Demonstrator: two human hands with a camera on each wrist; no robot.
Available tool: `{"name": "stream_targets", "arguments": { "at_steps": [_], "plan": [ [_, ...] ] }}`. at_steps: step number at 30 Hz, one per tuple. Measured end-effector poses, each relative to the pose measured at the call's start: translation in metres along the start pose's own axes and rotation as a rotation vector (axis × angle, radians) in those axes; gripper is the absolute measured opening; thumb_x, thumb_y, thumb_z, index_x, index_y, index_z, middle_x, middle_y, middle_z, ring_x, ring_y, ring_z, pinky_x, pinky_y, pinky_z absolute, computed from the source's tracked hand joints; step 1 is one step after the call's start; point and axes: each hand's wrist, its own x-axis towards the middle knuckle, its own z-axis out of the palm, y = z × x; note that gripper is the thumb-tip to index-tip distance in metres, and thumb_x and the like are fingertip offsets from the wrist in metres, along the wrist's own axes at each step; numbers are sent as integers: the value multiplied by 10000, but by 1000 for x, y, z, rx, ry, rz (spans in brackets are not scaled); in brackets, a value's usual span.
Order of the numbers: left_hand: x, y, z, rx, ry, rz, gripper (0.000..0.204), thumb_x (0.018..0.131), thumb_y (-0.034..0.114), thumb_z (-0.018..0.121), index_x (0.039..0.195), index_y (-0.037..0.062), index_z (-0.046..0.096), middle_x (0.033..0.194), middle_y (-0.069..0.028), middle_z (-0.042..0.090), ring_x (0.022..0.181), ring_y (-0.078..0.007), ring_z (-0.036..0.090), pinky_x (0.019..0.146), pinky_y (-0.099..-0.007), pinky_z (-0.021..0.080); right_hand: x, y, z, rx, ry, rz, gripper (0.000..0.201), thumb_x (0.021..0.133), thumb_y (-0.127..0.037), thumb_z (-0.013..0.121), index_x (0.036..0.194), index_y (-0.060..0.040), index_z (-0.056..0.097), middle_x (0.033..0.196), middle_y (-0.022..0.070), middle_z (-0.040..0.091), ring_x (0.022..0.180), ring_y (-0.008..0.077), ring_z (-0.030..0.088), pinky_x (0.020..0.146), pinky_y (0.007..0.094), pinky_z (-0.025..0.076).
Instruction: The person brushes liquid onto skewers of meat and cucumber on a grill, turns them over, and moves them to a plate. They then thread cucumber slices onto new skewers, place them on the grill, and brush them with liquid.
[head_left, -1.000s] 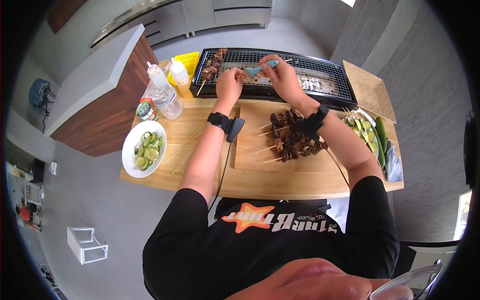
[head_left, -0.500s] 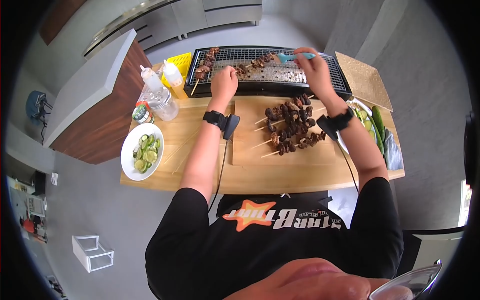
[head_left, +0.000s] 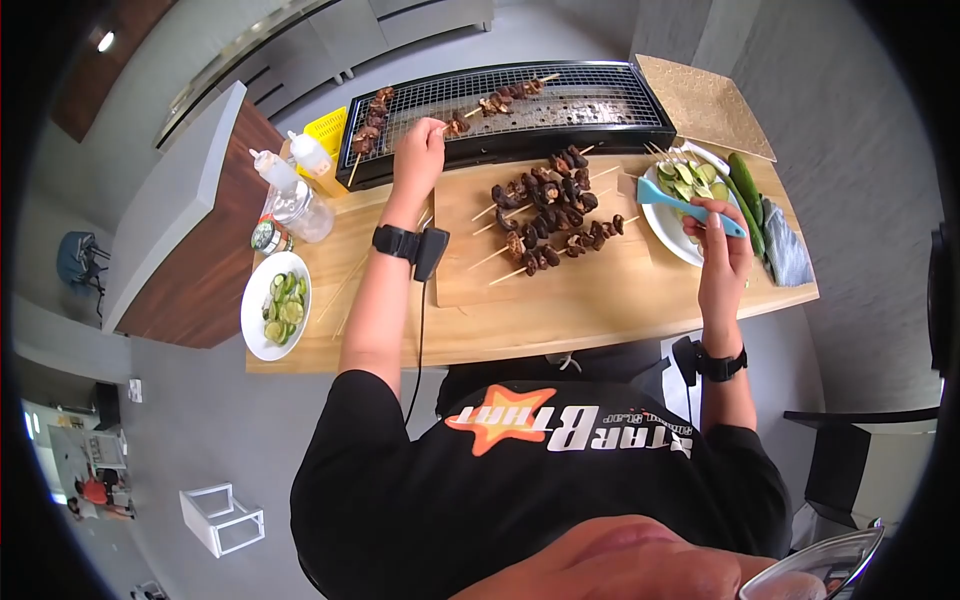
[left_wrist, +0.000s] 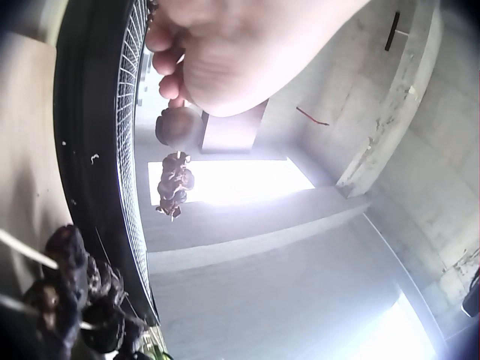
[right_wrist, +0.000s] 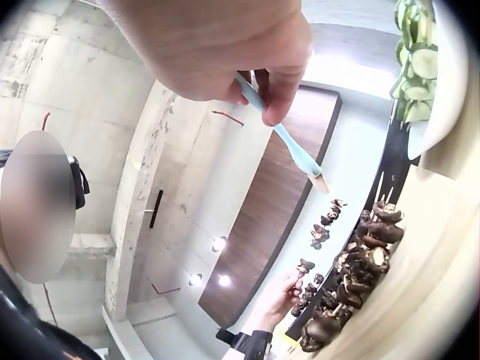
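Note:
My left hand (head_left: pixel 418 160) pinches the end of a skewer (head_left: pixel 515 95) threaded with dark browned chunks, holding it over the front of the wire-topped grill (head_left: pixel 600 112). In the left wrist view its chunks (left_wrist: pixel 176 184) hang in line beyond the curled fingers. At the right, my right hand (head_left: pixel 722 262) holds a light-blue basting brush (head_left: pixel 672 200) by its handle, with the head towards the left. That brush overlaps the plate (head_left: pixel 660 232) of green slices in the head view. Another skewer (head_left: pixel 370 125) lies across the grill's left end.
Several loaded skewers (head_left: pixel 545 205) lie on a cutting board (head_left: pixel 450 270) between my arms. Squeeze bottles (head_left: pixel 310 155), a shaker jar (head_left: pixel 305 215) and a white bowl (head_left: pixel 250 315) of sliced greens stand at the left. Whole cucumbers (head_left: pixel 745 195) and a grey cloth (head_left: pixel 788 245) lie at the right.
My right hand has moved the brush from the skewer over the grill, rightwards and back towards my body, to the plate. The left hand still holds the skewer over the grill.

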Motion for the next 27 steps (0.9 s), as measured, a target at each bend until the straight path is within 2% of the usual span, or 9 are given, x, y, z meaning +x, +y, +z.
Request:
{"name": "stream_targets", "arguments": {
  "at_steps": [1, 4, 5, 9, 13, 19, 22, 25, 27],
  "plan": [
    [-6, 8, -4, -31, -65, -50, 178, 913, 144, 513, 988, 24, 621, 770, -131, 649, 694, -250, 637, 644, -345, 483, -5, 1, -5, 13, 11, -3, 198, 984, -140, 498, 1087, 13, 569, 1049, 109, 633, 847, 132, 617, 809, 269, 500],
    [-30, 19, -7, -170, -121, -55, 173, 921, 137, 513, 980, 12, 617, 693, -83, 611, 625, -158, 587, 602, -300, 462, -19, 7, -11, 16, 38, -29, 211, 982, -152, 507, 1096, 19, 556, 1063, 124, 625, 845, 145, 618, 801, 282, 502],
    [-40, 31, -12, -186, -145, -46, 162, 935, 133, 505, 979, 13, 605, 666, -25, 570, 616, -95, 531, 589, -264, 440, -24, 10, -10, -3, 46, -50, 211, 982, -152, 508, 1096, 20, 553, 1061, 127, 624, 843, 147, 618, 800, 284, 501],
    [-75, 41, -13, -353, -327, -156, 156, 982, 151, 470, 1055, 38, 551, 746, 44, 491, 694, -23, 446, 635, -176, 368, -44, 37, -9, 6, 63, -153, 180, 981, -94, 476, 1118, 12, 525, 1126, 157, 583, 900, 171, 609, 803, 302, 501],
    [-102, 60, -9, -427, -376, -207, 159, 978, 149, 475, 1052, 33, 554, 735, 42, 503, 685, -30, 456, 634, -190, 380, -59, 63, -3, -36, 71, -252, 178, 979, -56, 446, 1140, -9, 505, 1205, 168, 519, 966, 195, 593, 824, 318, 500],
    [-114, 64, -5, -208, -497, -188, 158, 963, 140, 491, 1010, 15, 575, 727, 22, 542, 683, -39, 478, 623, -200, 403, -61, 75, -4, -123, 32, -307, 186, 977, -42, 433, 1146, -21, 507, 1228, 159, 492, 1016, 202, 577, 849, 322, 494],
    [-116, 76, -8, -167, -490, -168, 165, 928, 171, 555, 970, 16, 594, 759, -21, 598, 710, -92, 542, 660, -240, 445, -62, 75, -5, -133, 18, -260, 185, 976, -39, 434, 1147, -20, 503, 1228, 160, 489, 1017, 205, 576, 855, 325, 493],
    [-112, 75, -9, 61, -439, 26, 194, 884, 200, 618, 936, 14, 604, 805, -78, 639, 762, -181, 602, 710, -307, 477, -62, 74, -5, -139, 38, -268, 182, 975, -39, 434, 1144, -19, 499, 1224, 163, 488, 1012, 207, 577, 855, 327, 494],
    [-102, 73, -17, 162, -285, 45, 199, 864, 208, 639, 915, 18, 607, 816, -104, 641, 790, -238, 609, 725, -345, 479, -62, 74, -4, -147, 60, -286, 179, 976, -41, 434, 1142, -17, 496, 1224, 166, 487, 1009, 208, 578, 854, 328, 496]
  ]
}}
